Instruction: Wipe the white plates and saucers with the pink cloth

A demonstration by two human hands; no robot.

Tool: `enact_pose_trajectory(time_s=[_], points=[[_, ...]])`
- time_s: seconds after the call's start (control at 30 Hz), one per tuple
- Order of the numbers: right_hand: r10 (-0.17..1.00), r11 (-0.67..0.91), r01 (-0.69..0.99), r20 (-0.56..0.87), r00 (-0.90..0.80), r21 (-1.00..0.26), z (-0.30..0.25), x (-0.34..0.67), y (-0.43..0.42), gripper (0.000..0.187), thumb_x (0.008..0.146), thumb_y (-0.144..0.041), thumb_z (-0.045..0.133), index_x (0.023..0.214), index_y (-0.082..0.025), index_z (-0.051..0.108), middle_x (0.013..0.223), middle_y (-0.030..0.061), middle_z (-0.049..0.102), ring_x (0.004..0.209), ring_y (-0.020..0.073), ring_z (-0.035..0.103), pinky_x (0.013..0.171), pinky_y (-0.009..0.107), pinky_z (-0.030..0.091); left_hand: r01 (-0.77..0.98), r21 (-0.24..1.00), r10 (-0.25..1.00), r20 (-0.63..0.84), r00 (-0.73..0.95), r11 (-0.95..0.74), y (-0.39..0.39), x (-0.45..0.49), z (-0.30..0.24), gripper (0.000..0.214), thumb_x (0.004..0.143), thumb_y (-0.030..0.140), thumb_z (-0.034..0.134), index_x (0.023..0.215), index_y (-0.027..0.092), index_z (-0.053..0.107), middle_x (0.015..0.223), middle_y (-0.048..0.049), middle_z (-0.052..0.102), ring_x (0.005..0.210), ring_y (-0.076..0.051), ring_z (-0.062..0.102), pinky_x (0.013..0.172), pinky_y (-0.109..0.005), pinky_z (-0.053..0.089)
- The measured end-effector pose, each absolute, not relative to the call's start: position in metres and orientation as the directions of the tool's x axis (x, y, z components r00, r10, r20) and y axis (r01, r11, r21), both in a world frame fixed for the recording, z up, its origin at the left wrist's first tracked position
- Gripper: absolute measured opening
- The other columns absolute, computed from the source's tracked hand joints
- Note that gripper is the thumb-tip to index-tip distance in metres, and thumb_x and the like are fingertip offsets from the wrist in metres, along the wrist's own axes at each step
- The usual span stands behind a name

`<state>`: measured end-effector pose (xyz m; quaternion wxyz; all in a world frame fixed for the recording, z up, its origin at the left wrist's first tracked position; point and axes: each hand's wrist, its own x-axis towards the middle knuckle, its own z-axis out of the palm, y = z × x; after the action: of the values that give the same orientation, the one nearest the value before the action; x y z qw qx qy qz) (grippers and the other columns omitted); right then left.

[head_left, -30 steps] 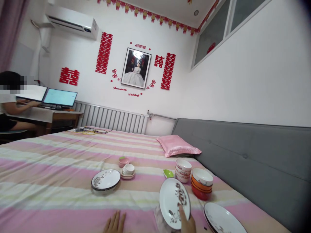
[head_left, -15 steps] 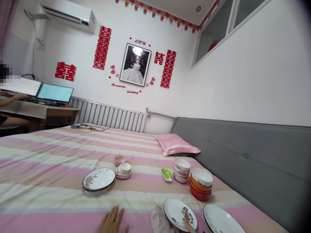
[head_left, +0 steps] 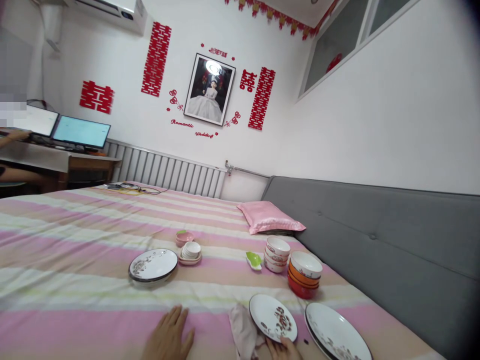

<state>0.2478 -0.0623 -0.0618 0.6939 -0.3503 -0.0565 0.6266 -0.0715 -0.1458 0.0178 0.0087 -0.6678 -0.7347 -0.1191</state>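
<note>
My left hand (head_left: 170, 334) lies flat on the striped bed sheet, fingers stretched out, with nothing in it. At the bottom of the view, my right hand (head_left: 282, 351) pinches the near rim of a small white plate (head_left: 268, 314) with a brown flower pattern, its thumb on top and fingers underneath. The plate is tilted. A pale pinkish cloth (head_left: 242, 330) lies bunched just left of this plate, partly under its edge. To the right sits a stack of larger dark-rimmed white plates (head_left: 333, 327), close to my right hand but apart from it.
Beyond the hands are stacked orange, red and white bowls (head_left: 304, 275), patterned bowls (head_left: 276, 255), a green leaf-shaped dish (head_left: 254, 260), small dishes (head_left: 190, 253) and another plate stack (head_left: 153, 265). A pink pillow (head_left: 268, 217) rests by the grey headboard (head_left: 393, 240). A person's arm (head_left: 13, 137) is at a desk.
My right hand's grip has shifted from over the plate's patterned face to its near rim. The view has tipped downward, and more of my left hand shows.
</note>
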Motion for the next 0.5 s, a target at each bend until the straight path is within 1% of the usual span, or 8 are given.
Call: enact_pose_trajectory(time_s=[0.23, 0.5], points=[[0.913, -0.062, -0.84, -0.37, 0.171, -0.54, -0.047, 0.246, -0.07, 0.042, 0.046, -0.016, 0.066, 0.087, -0.02, 0.058, 0.075, -0.0005, 0.069, 0.067, 0.0189, 0.065, 0.069, 0.035, 0.055, 0.984, 0.166, 0.979, 0.183, -0.092, 0.061, -0.143, -0.074, 0.013, 0.064, 0.085, 0.05, 0.028, 0.133, 0.011, 0.044, 0.14, -0.0115, 0.04, 0.131, -0.024, 0.034, 0.11, -0.041, 0.022], [0.897, -0.086, -0.832, -0.405, 0.175, -0.549, -0.042, 0.248, -0.071, 0.046, 0.044, -0.014, 0.064, 0.089, -0.019, 0.059, 0.075, 0.0007, 0.069, 0.071, 0.0203, 0.065, 0.069, 0.036, 0.055, 0.977, 0.203, 0.975, 0.195, -0.106, 0.066, -0.143, -0.074, 0.013, 0.063, 0.084, 0.047, 0.031, 0.132, 0.01, 0.046, 0.139, -0.0125, 0.041, 0.13, -0.024, 0.035, 0.11, -0.041, 0.022]])
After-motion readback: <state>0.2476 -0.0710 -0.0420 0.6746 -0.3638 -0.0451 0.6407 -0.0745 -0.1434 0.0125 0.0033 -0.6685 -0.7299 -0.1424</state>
